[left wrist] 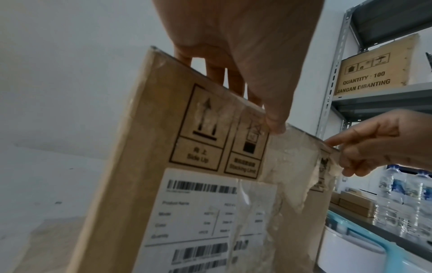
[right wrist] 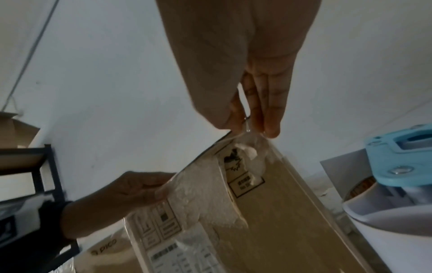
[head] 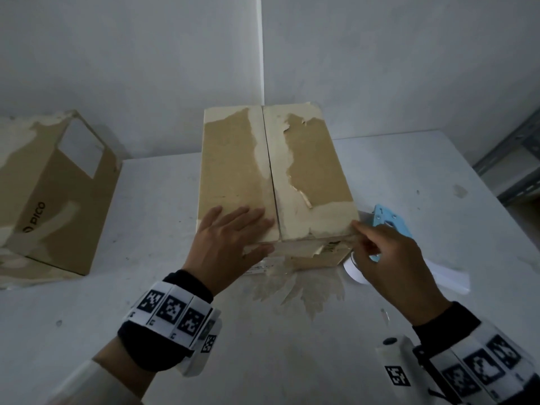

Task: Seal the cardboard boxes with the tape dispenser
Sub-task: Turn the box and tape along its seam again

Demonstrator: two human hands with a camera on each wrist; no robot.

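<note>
A worn cardboard box point(head: 233, 159) stands mid-table with its top flaps closed and the seam bare. My left hand point(head: 251, 232) lies flat on the left flap by the front edge, thumb against the front face point(left wrist: 275, 122). My right hand point(head: 358, 229) is at the box's front right corner, where thumb and fingers point(right wrist: 271, 127) pinch a loose scrap of clear old tape point(right wrist: 253, 146). The light blue tape dispenser point(head: 385, 219) rests on the table just behind my right hand, held by neither hand.
A second cardboard box point(head: 58, 200) marked PICO lies on the white table point(head: 292, 346) at the left. White paper point(head: 450, 276) lies right of the dispenser. A metal shelf point(head: 511, 165) with water bottles point(left wrist: 397, 199) stands beyond the table's right edge.
</note>
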